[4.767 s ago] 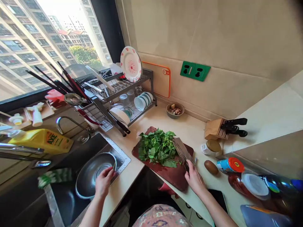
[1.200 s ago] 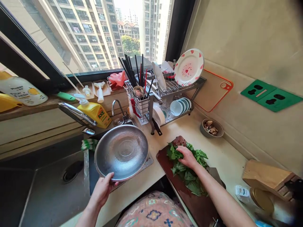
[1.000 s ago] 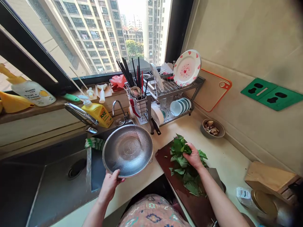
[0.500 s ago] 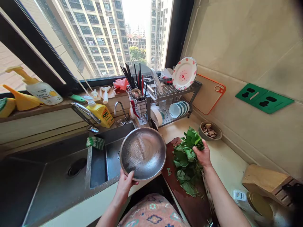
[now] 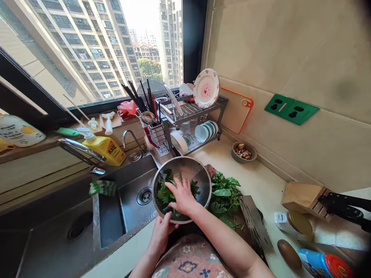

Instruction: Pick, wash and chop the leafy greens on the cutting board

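Observation:
A perforated metal colander (image 5: 204, 177) is held over the counter's front edge, beside the sink. Its lower left rim is gripped by my left hand (image 5: 161, 229), fingers curled beneath it. Inside the bowl are leafy greens (image 5: 164, 196). My right hand (image 5: 182, 197) rests over these leaves with its fingers spread, grasping nothing. To the right, a pile of the same greens (image 5: 224, 195) lies on a reddish-brown cutting board (image 5: 211, 170), mostly covered. A broad-bladed cleaver (image 5: 253, 222) lies along the board's right side, partly hidden by my right forearm.
The double sink (image 5: 135, 216) is at left, with a faucet (image 5: 84, 152) behind. A dish rack (image 5: 194, 114) stands at the back. On the right are a bowl of brown pieces (image 5: 244, 151), a knife block (image 5: 304, 197), a jar (image 5: 294, 224) and a blue can (image 5: 315, 260).
My right hand has moved left from the board into the colander, and its bunch of greens now lies inside. The view has turned to the right; my left hand still holds the rim.

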The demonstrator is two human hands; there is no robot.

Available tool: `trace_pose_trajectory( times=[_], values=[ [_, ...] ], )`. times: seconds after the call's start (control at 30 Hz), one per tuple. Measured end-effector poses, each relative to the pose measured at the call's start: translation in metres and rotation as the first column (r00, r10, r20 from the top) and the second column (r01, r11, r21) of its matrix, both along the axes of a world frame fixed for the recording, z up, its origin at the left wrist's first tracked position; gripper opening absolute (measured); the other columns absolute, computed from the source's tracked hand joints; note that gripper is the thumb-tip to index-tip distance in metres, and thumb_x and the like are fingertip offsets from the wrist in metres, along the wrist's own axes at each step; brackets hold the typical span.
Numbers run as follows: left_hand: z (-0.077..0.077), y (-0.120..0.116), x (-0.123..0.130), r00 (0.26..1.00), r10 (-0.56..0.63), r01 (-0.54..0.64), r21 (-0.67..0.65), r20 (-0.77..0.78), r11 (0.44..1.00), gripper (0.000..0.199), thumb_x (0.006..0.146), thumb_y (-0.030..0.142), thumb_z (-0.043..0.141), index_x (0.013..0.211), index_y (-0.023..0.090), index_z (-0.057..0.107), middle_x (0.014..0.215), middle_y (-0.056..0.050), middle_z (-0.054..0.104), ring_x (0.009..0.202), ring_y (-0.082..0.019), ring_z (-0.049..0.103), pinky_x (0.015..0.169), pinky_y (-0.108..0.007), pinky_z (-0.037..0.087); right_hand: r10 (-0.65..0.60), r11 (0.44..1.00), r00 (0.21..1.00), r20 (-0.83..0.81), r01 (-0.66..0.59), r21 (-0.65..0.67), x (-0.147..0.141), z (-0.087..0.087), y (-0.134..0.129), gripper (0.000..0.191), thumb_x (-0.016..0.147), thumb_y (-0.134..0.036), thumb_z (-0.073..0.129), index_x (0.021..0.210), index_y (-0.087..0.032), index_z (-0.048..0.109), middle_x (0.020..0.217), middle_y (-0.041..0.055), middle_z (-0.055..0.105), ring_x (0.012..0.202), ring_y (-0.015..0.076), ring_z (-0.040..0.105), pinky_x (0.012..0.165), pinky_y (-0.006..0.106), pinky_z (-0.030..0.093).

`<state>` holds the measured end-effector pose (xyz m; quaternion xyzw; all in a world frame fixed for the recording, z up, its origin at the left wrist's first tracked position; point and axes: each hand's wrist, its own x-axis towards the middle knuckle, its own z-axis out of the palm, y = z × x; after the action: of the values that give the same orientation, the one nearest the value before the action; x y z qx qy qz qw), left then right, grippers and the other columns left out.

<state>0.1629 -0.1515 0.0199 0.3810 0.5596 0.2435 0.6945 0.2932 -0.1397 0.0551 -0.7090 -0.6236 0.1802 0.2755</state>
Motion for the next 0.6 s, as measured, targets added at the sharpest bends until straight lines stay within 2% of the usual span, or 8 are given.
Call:
trace_pose_trajectory(
  times=[0.07,0.13,0.2,0.27,0.33,0.4,0.5,0.6],
  values=[
    [0.000,0.003,-0.003,0.998,0.029,-0.027,-0.044,0.061,0.999,0.017,0.076,0.021,0.050,0.093,0.021,0.046,0.073,0.000,0.062,0.054,-0.012,0.058,0.048,-0.023,0.048,0.067,0.997,0.997,-0.031,-0.068,-0.028,0.007,0.010,-0.010,0.081,0.055,-0.031,0.078,0.128,-0.034,0.041,0.135,0.0080,0.039,0.126,0.0378,0.028,0.098,0.062,0.021],
    [-0.002,0.006,-0.007,0.994,0.066,-0.059,-0.076,0.090,0.995,0.014,0.076,0.019,0.049,0.089,0.022,0.045,0.070,0.002,0.061,0.052,-0.013,0.057,0.045,-0.023,0.046,0.104,0.994,0.989,-0.109,-0.101,0.039,0.027,0.023,-0.022,0.069,0.065,-0.033,0.071,0.128,-0.031,0.043,0.134,0.0081,0.042,0.125,0.0300,0.034,0.100,0.052,0.028],
    [-0.005,0.009,-0.011,0.992,0.084,-0.076,-0.092,0.095,0.993,0.011,0.075,0.018,0.048,0.085,0.022,0.044,0.066,0.002,0.060,0.050,-0.013,0.055,0.042,-0.023,0.044,0.084,0.988,0.982,-0.168,-0.060,0.142,0.055,0.034,-0.034,0.048,0.076,-0.031,0.061,0.122,-0.027,0.049,0.129,0.0073,0.047,0.119,0.0223,0.042,0.100,0.042,0.034],
    [-0.009,0.011,-0.016,0.991,0.093,-0.082,-0.109,0.096,0.991,0.008,0.075,0.017,0.047,0.081,0.022,0.044,0.063,0.002,0.058,0.049,-0.012,0.054,0.042,-0.022,0.043,-0.010,0.977,0.984,-0.176,0.047,0.207,0.089,0.034,-0.043,0.034,0.081,-0.031,0.055,0.114,-0.024,0.055,0.119,0.0068,0.056,0.112,0.0202,0.049,0.097,0.039,0.038],
    [-0.012,0.013,-0.019,0.992,0.092,-0.081,-0.118,0.084,0.990,0.008,0.074,0.016,0.047,0.079,0.021,0.044,0.062,0.002,0.058,0.048,-0.012,0.052,0.042,-0.022,0.043,-0.111,0.974,0.982,-0.151,0.138,0.181,0.124,0.022,-0.049,0.029,0.082,-0.035,0.052,0.107,-0.022,0.059,0.105,0.0056,0.062,0.099,0.0194,0.056,0.090,0.036,0.042],
    [-0.014,0.013,-0.022,0.994,0.078,-0.068,-0.119,0.078,0.991,0.007,0.072,0.017,0.048,0.077,0.021,0.045,0.062,0.002,0.058,0.049,-0.012,0.052,0.043,-0.023,0.042,-0.169,0.981,0.983,-0.069,0.175,0.085,0.157,0.001,-0.054,0.031,0.082,-0.039,0.050,0.105,-0.022,0.060,0.100,0.0053,0.064,0.095,0.0196,0.058,0.087,0.035,0.044],
    [-0.015,0.013,-0.025,0.993,0.072,-0.058,-0.132,0.098,0.990,0.005,0.072,0.018,0.048,0.072,0.021,0.044,0.060,0.002,0.057,0.048,-0.011,0.050,0.043,-0.022,0.041,-0.140,0.978,0.986,0.091,0.152,-0.143,0.189,-0.032,-0.062,0.051,0.076,-0.048,0.054,0.120,-0.021,0.051,0.117,0.0093,0.056,0.109,0.0230,0.051,0.094,0.039,0.038],
    [-0.013,0.013,-0.025,0.991,0.074,-0.056,-0.162,0.109,0.985,0.005,0.072,0.017,0.047,0.070,0.021,0.044,0.059,0.003,0.055,0.048,-0.010,0.049,0.042,-0.021,0.040,-0.056,0.922,0.985,0.164,0.114,-0.369,0.193,-0.052,-0.073,0.077,0.067,-0.059,0.058,0.133,-0.025,0.038,0.132,0.0132,0.043,0.120,0.0294,0.040,0.097,0.046,0.033]
  ],
)
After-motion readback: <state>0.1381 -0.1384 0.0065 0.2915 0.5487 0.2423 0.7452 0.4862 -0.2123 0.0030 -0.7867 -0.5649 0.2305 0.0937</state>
